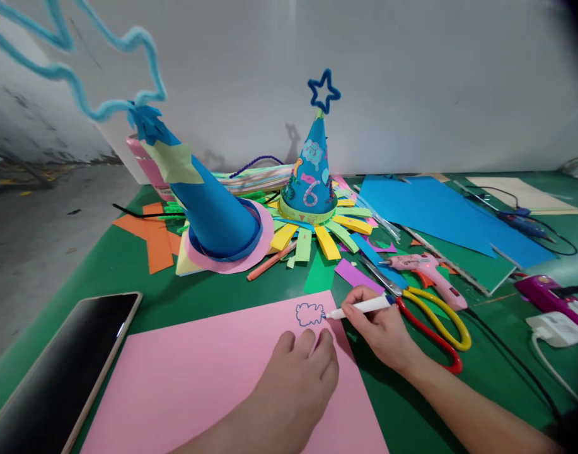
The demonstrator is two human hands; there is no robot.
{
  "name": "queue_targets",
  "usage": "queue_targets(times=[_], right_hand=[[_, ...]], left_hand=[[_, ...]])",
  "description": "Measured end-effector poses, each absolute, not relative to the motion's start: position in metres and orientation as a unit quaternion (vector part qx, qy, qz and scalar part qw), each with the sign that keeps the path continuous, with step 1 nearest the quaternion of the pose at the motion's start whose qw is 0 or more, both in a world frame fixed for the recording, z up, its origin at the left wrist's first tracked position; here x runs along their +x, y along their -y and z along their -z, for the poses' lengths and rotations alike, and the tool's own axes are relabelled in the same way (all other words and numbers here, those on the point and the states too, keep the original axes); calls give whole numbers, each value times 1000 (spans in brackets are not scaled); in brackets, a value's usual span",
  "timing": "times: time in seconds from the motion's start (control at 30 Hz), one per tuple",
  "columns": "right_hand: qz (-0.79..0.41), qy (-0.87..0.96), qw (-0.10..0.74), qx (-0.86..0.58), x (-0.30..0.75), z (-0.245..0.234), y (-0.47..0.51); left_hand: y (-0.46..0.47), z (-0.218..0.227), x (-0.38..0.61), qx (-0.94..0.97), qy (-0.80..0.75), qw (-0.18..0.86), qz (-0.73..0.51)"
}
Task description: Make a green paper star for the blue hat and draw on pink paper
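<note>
A sheet of pink paper (189, 378) lies on the green tabletop, with a small blue cloud outline (309, 314) near its upper right corner. My left hand (298, 384) rests on the sheet just below the outline, holding nothing, its fingers slightly bent and apart on the paper. In my right hand (381, 328) is a white marker (357, 308) with a dark blue end, its tip touching the right side of the outline. Scissors (440, 321) with red and yellow handles lie beyond and right of that hand.
A tilted blue cone hat (217, 202) with a pink brim and a decorated cone hat (312, 170) with a star stand behind the sheet. A phone (57, 378) lies left. To the right are a pink glue gun (430, 274), blue paper (440, 214) and a white plug (556, 329).
</note>
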State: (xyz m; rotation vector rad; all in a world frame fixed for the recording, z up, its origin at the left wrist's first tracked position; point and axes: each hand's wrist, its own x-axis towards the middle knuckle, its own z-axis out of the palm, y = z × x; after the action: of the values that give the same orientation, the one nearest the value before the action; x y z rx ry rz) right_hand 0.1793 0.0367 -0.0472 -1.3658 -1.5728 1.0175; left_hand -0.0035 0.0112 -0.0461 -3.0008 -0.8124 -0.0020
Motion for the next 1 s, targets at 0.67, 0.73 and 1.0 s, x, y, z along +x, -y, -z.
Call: queue_targets(times=[0.67,0.73,1.0], right_hand=[[-386,612,409,-556,178,49,-37],[-383,612,408,-559,178,48,-37],[-370,614,407,-566,179,49,-37]], left_hand=[[-10,45,-4,-963,269,8,-14],[-11,44,-4,-963,268,6,-15],[-11,43,-2,-961,274,3,-21]])
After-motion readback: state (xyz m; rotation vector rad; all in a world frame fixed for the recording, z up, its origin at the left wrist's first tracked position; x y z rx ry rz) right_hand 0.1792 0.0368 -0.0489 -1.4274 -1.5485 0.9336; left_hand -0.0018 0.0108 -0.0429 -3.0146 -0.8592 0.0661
